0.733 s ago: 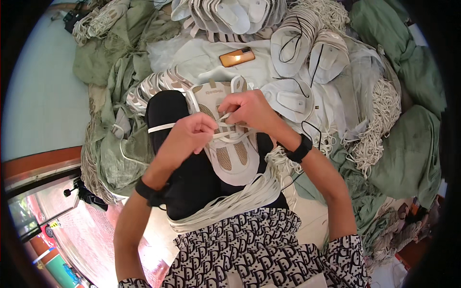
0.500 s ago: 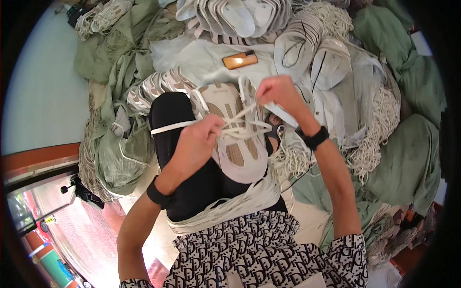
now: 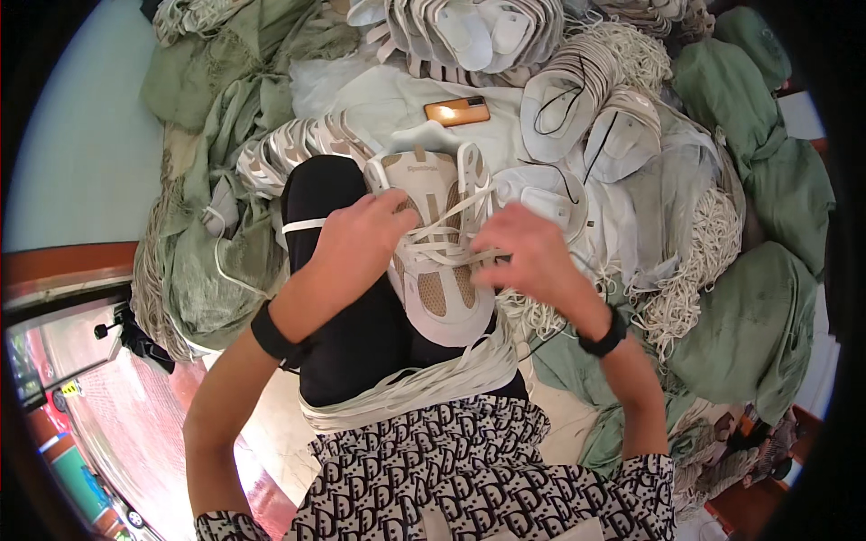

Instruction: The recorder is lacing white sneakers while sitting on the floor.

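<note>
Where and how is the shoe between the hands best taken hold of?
Probably by the rounded toe of the shoe, from the near side: it points that way, clear of the left hand and right hand; laces cross the middle.

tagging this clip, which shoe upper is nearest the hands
The beige-and-white upper on the lap, between left hand and right hand; the other uppers lie off the lap.
</note>
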The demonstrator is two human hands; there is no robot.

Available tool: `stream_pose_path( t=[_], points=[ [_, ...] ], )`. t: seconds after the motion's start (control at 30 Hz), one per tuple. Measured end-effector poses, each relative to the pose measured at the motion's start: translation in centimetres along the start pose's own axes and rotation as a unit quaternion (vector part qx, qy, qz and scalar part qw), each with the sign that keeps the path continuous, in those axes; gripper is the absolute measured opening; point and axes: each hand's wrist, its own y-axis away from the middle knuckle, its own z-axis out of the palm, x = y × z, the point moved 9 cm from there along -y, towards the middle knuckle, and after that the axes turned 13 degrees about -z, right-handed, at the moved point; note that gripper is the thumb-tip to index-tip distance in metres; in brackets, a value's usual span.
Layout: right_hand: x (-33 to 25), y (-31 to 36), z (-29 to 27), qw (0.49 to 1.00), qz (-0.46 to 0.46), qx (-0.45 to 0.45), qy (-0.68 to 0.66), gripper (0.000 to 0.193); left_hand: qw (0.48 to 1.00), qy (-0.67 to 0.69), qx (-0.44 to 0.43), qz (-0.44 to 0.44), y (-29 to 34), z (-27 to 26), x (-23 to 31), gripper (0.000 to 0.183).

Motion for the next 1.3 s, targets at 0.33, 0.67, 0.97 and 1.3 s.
stream_pose_path(
  t=[0.33,0.67,0.97,1.3],
  points=[
    [2.9,2.6,4.8,0.948,0.189,-0.125,-0.225,0.015,0.993,0.098,0.063,-0.010,-0.1,-1.2,-0.7,0.009],
    [-3.7,-2.3,3.9,0.998,-0.025,0.001,0.063,0.029,0.990,0.125,0.022,-0.060,0.0,0.7,-2.4,0.009],
    [3.9,0.5,6.5,0.694,0.425,-0.011,-0.581,0.019,0.981,0.186,0.006,-0.060,-0.3,0.9,-3.4,0.010],
    [-1.8,-1.9,2.9,0.947,-0.103,-0.301,0.052,0.012,0.988,0.144,-0.027,-0.040,-0.2,0.5,-3.2,0.009]
  ],
)
